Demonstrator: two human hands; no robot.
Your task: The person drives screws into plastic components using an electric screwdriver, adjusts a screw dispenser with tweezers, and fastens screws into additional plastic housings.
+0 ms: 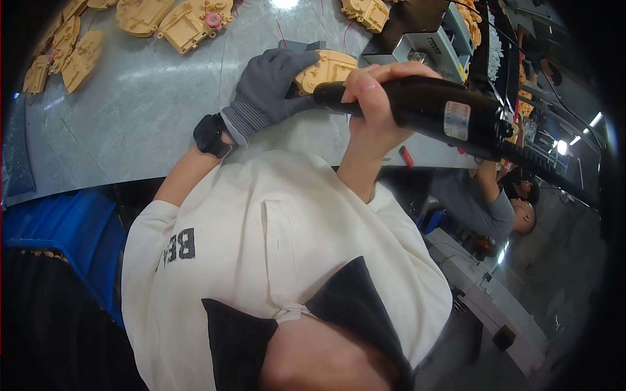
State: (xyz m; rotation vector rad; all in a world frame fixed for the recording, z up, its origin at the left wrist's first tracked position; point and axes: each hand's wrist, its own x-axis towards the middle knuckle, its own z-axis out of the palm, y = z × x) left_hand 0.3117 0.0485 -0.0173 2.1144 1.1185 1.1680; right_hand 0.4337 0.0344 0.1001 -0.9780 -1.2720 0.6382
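Observation:
My left hand [270, 81], in a grey knitted glove, is closed around the left side of a pale yellow plastic housing [331, 70] on the grey worktable. Part of a grey block [306, 46] shows behind the housing. My bare right hand [378, 98] grips a black electric screwdriver [420, 107], which lies almost level with its cable end to the right. Its narrow nose points left, over the near edge of the housing and close to my gloved fingers. Whether the tip touches the housing cannot be made out.
Several similar yellow housings [195, 26] lie at the far left, one with a pink round part. A metal box-shaped device [427, 52] stands far right. A small red object [406, 156] lies near the table edge. Below left is a blue bin [72, 228]; a co-worker [479, 202] is at right.

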